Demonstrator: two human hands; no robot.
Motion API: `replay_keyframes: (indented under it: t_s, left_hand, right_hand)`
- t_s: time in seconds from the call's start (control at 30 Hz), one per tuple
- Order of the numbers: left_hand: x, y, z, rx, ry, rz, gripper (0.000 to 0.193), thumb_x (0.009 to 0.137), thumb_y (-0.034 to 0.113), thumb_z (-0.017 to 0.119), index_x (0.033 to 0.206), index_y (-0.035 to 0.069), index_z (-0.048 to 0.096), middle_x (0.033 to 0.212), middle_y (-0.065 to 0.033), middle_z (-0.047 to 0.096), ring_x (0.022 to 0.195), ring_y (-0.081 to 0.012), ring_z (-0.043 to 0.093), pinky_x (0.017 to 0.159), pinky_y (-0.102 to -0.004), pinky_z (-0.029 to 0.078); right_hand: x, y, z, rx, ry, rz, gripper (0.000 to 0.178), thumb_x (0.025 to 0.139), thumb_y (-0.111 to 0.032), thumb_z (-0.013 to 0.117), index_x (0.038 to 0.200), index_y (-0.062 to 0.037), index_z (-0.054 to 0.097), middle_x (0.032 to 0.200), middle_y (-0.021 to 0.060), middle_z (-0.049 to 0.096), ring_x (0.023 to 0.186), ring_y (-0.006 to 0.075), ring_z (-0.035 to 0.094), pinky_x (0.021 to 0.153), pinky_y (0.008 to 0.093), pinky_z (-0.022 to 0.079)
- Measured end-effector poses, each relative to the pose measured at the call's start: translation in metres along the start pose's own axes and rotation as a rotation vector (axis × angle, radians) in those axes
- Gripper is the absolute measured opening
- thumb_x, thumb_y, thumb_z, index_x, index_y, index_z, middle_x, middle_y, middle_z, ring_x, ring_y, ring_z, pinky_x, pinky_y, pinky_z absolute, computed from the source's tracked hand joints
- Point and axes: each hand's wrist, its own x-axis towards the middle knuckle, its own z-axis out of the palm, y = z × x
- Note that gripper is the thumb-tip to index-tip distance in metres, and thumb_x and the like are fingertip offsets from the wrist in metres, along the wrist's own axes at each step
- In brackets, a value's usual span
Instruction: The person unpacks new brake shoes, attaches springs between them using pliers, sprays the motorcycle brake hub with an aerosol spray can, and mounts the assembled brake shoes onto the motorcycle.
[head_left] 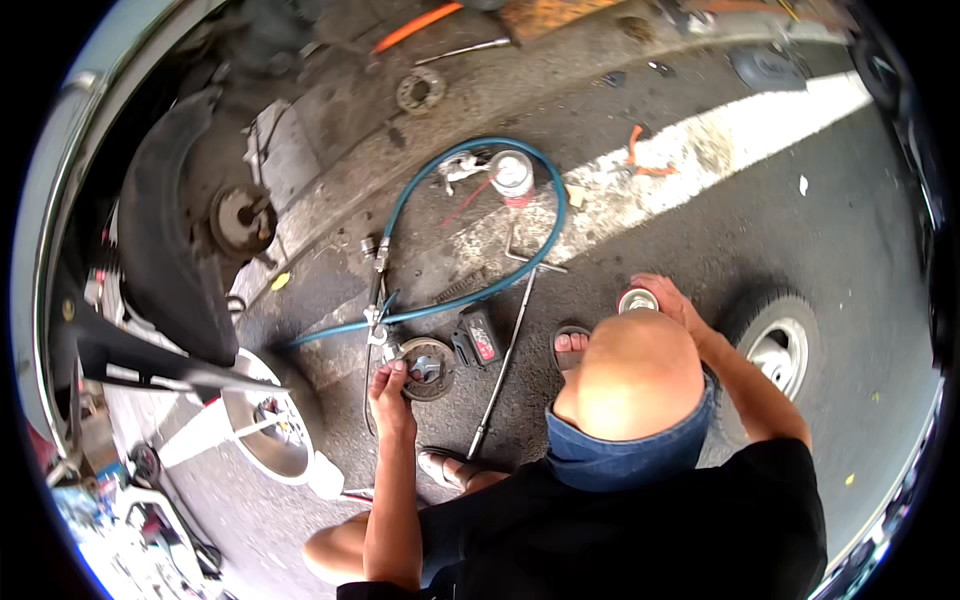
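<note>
My right hand [680, 308] is wrapped round a can [637, 299], whose round, pale top shows beyond my raised knee. My left hand [392, 392] is closed in a pinch by the rim of a round metal dish-like part [430, 386]. What its fingers hold, if anything, is too small to make out. Small metal pieces [424, 369] lie inside that round part. Just beyond the left fingers is a blue air hose [400, 317] with metal fittings. A black-and-red battery pack [478, 336] rests right of the round part.
A long metal bar [503, 372] lies near my feet. Farther off stand a white-topped can [512, 174] and orange-handled pliers [650, 162]. A wheel [785, 352] lies at right. On the left are a car's hub [243, 221], a black fender liner [160, 220] and a pale basin [262, 452].
</note>
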Motion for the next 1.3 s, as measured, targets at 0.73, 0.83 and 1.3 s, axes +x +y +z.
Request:
replay_keyframes:
  t_s: [0.73,0.83,1.3]
  left_hand:
    - [-0.017,-0.126,-0.074,0.058,0.365,-0.075,0.012,0.087,0.013,0.070,0.092,0.006,0.061,0.087,-0.0071,0.069,0.073,-0.0142,0.064,0.068,-0.0261,0.049]
    - [-0.020,-0.124,-0.072,0.030,0.386,-0.092,0.010,0.088,0.012,0.069,0.090,0.007,0.061,0.084,-0.0055,0.069,0.075,-0.0132,0.062,0.069,-0.0253,0.047]
    - [-0.031,-0.139,-0.075,0.341,0.504,-0.101,0.050,0.082,0.021,0.075,0.126,0.002,0.059,0.111,-0.0121,0.064,0.096,-0.0189,0.059,0.084,-0.0287,0.046]
  right_hand:
    - [0.187,0.001,-0.059,0.055,0.203,0.026,0.070,0.081,-0.019,0.075,0.139,-0.0030,0.040,0.136,0.0177,0.049,0.127,0.0316,0.048,0.106,0.0405,0.039]
    - [0.223,-0.057,-0.078,-0.020,0.239,-0.135,0.074,0.077,-0.019,0.077,0.140,-0.0064,0.041,0.138,0.0180,0.047,0.131,0.0330,0.045,0.108,0.0419,0.037]
    - [0.354,-0.112,0.020,0.054,-0.496,-0.384,0.063,0.073,-0.017,0.079,0.129,-0.0099,0.050,0.123,0.0130,0.056,0.116,0.0298,0.057,0.099,0.0394,0.045]
